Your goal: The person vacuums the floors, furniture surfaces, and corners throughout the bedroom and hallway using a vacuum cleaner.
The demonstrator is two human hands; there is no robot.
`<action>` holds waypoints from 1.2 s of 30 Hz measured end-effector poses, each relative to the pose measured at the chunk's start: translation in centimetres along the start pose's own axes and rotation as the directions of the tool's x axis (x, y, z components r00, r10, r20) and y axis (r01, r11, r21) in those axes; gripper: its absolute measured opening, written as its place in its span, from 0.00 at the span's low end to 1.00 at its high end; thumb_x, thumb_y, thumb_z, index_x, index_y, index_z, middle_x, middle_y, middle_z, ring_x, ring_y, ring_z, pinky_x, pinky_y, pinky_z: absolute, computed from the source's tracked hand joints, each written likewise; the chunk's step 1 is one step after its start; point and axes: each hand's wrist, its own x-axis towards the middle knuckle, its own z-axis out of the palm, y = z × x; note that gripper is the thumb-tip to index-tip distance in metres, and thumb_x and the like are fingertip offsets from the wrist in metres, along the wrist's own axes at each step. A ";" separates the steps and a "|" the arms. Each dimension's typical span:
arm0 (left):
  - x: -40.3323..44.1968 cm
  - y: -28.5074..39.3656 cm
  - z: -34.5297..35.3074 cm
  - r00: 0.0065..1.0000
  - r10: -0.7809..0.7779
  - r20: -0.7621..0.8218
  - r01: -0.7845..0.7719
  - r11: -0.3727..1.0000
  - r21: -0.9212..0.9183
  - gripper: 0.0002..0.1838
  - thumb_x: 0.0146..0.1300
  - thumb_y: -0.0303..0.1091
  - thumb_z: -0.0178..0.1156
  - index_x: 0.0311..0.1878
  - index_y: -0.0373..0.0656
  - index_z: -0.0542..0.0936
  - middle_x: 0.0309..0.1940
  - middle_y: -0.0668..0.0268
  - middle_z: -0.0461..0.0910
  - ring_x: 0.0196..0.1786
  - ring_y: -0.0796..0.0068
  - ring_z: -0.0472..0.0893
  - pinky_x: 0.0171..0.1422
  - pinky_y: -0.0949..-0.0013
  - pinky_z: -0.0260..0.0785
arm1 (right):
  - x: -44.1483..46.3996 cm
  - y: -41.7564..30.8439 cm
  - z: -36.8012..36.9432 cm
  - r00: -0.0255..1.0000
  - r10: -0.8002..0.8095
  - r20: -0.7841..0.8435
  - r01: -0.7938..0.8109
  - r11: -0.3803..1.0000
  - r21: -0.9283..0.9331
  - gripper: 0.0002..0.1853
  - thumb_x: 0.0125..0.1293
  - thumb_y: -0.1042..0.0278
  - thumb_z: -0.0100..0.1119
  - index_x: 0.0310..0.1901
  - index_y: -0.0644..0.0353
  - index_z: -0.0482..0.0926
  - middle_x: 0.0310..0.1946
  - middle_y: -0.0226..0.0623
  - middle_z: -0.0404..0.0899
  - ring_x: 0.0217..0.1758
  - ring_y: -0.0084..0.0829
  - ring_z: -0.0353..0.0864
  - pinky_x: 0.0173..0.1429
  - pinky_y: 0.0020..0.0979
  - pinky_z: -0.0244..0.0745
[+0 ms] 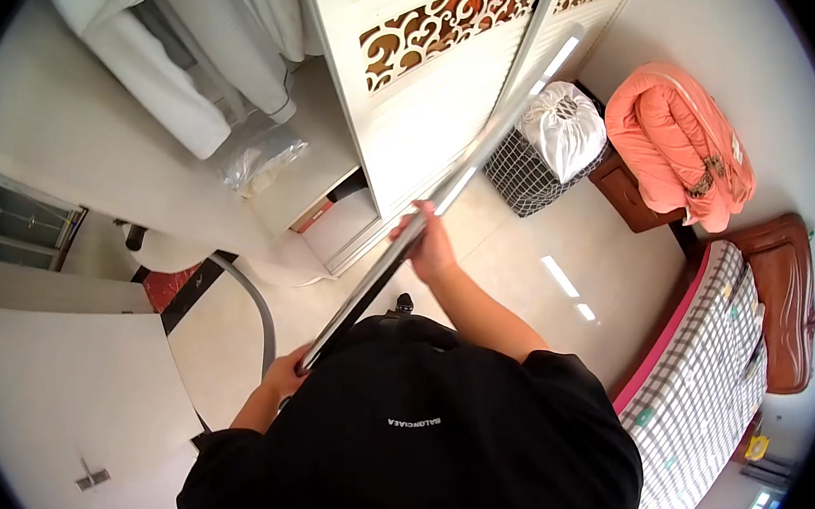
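Long silvery pole point(366, 288) slants from near left, in front of the black shirt point(429, 450), toward far right, past the white louvred door point(439, 112). Left hand point(287, 372): fingers closed round its near end. Right hand point(428, 245): curled round it farther up. White drawstring bag point(564, 132) sits in grid-patterned basket point(531, 173), far right; checked bed point(698, 367) at right.
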 end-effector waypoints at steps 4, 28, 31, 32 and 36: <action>-6.6 -9.7 6.3 0.990 -0.117 -0.081 0.104 0.984 -0.141 0.17 0.48 0.44 0.61 0.26 0.41 0.67 0.13 0.59 0.66 0.19 0.64 0.66 0.25 0.63 0.58 | -4.2 5.3 3.0 0.966 0.202 0.160 -0.138 0.930 -0.340 0.14 0.66 0.57 0.43 0.30 0.59 0.67 0.25 0.35 0.73 0.29 0.31 0.76 0.34 0.30 0.72; -18.6 -7.1 11.6 0.886 -0.375 -0.271 0.312 0.917 -0.250 0.15 0.48 0.37 0.64 0.25 0.37 0.69 0.15 0.63 0.72 0.21 0.77 0.72 0.26 0.70 0.64 | -10.1 13.0 5.9 0.917 0.350 0.189 -0.249 0.876 -0.414 0.13 0.62 0.54 0.50 0.36 0.53 0.61 0.24 0.33 0.73 0.25 0.29 0.77 0.19 0.26 0.67; -18.6 -9.0 10.4 0.905 -0.316 -0.284 0.249 0.936 -0.248 0.17 0.47 0.39 0.65 0.23 0.37 0.68 0.15 0.63 0.72 0.20 0.75 0.73 0.25 0.69 0.63 | -10.1 13.9 6.6 0.932 0.330 0.154 -0.250 0.888 -0.386 0.13 0.62 0.54 0.49 0.35 0.53 0.62 0.23 0.32 0.73 0.25 0.29 0.77 0.19 0.26 0.68; -19.0 -9.6 10.0 0.901 -0.321 -0.291 0.273 0.942 -0.193 0.18 0.47 0.39 0.65 0.23 0.37 0.68 0.15 0.63 0.72 0.20 0.74 0.73 0.25 0.68 0.63 | -9.9 14.6 6.4 0.938 0.307 0.162 -0.239 0.909 -0.341 0.14 0.62 0.54 0.50 0.35 0.54 0.61 0.24 0.33 0.72 0.24 0.29 0.77 0.19 0.26 0.68; -22.1 -9.1 7.0 0.900 -0.343 -0.270 0.339 0.939 -0.064 0.18 0.48 0.42 0.64 0.26 0.37 0.70 0.15 0.60 0.72 0.21 0.67 0.74 0.27 0.66 0.63 | -11.2 18.0 5.5 0.940 0.310 0.145 -0.275 0.936 -0.219 0.16 0.61 0.52 0.50 0.38 0.54 0.59 0.26 0.35 0.72 0.25 0.31 0.77 0.22 0.27 0.71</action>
